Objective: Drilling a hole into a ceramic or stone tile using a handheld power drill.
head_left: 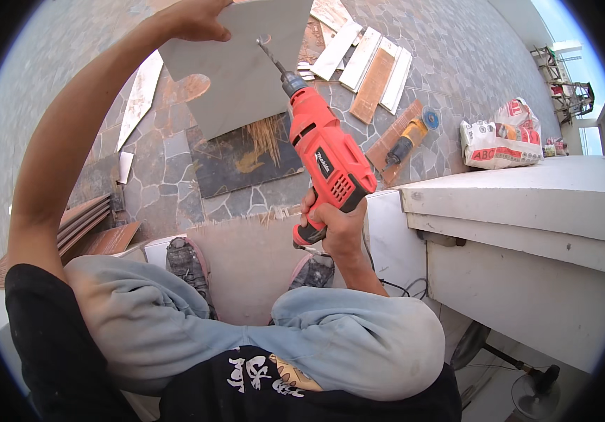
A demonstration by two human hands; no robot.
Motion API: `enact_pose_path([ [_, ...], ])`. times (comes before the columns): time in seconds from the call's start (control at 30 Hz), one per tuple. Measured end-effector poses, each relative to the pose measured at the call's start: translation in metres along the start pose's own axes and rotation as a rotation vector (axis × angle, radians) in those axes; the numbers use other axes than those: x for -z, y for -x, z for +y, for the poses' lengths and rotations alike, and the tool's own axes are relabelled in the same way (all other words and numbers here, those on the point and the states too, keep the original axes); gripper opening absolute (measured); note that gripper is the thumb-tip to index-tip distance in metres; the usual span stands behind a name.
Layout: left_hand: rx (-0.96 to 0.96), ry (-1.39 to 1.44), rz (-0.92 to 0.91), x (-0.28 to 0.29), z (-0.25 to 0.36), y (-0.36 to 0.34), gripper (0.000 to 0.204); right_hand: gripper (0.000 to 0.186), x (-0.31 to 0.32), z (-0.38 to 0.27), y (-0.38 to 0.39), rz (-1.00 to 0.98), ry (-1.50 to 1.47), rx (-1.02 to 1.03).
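Note:
My right hand is wrapped round the handle of a red corded power drill. The drill points up and away, its long bit in front of a grey tile. Close to the bit's tip is a small round mark on the tile; I cannot tell whether they touch. At the far edge, my left hand grips the tile with the thumb on its face. A rounded notch shows in the tile's left side. Below the tile lies a dark board with a tuft of straw-like bristles on it.
Several white and brown tile strips lie on the stone paving beyond. An angle grinder with a blue disc rests to the right, near a white bag. A white ledge stands at my right, stacked brown boards at my left.

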State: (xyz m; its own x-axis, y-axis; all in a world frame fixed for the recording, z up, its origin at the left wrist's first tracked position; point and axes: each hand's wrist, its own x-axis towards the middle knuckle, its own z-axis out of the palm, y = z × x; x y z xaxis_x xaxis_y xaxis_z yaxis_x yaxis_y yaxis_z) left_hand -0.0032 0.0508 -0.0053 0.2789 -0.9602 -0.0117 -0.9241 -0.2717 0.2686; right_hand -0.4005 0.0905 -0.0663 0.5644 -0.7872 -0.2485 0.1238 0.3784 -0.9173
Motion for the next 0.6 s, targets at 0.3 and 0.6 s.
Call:
enact_pose_path([
  [0.3,-0.03,0.034,-0.008,-0.004,-0.01,-0.005,0.048,0.046,0.033,0.003,-0.012,0.022,0.867,0.565],
  [0.6,-0.085,0.021,0.044,-0.008,-0.013,-0.004,0.048,0.073,0.047,-0.035,-0.021,-0.04,1.236,0.797],
])
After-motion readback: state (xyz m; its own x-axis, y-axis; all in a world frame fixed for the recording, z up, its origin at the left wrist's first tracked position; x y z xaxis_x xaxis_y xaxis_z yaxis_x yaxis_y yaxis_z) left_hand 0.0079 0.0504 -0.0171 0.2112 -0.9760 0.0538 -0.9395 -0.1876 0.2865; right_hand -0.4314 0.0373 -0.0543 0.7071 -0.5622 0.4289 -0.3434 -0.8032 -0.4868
